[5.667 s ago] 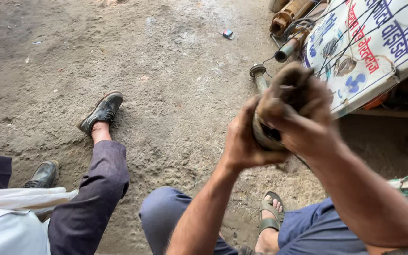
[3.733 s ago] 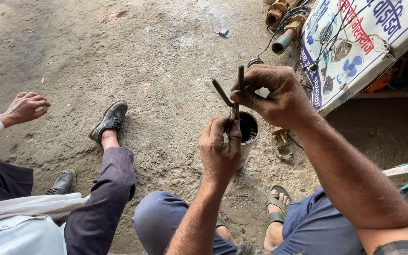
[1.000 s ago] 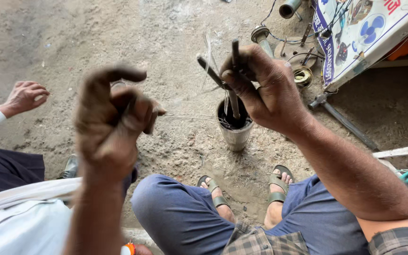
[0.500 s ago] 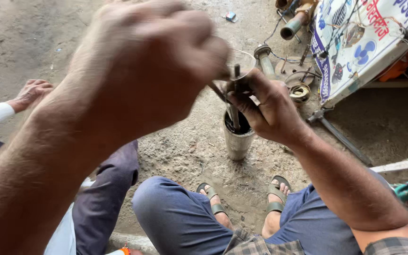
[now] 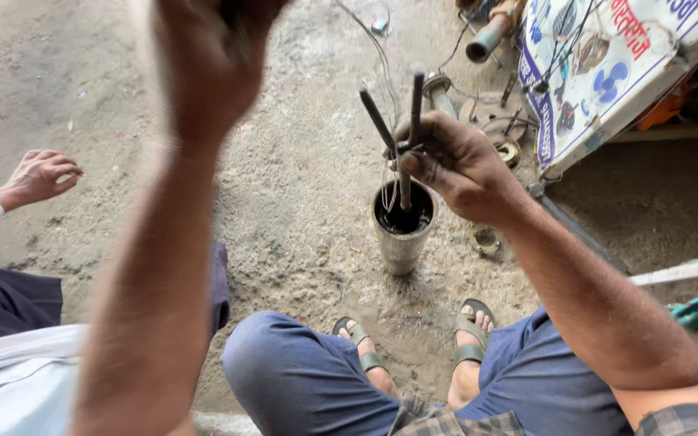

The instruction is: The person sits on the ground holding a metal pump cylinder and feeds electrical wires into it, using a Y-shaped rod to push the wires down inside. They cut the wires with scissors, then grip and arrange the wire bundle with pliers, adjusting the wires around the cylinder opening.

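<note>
Rough grey concrete floor [image 5: 123,105] in daylight, with a printed signboard [image 5: 632,56] lying at upper right.

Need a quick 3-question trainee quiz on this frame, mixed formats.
1. True or false: the right hand grips dark rods above the metal cylinder.
2. Where does the cylinder stand? A) on a bench B) on the concrete floor C) on a lap
3. Fill in: the left hand is raised close to the ____, blurred.

Key: 1 true; 2 B; 3 camera.
</note>
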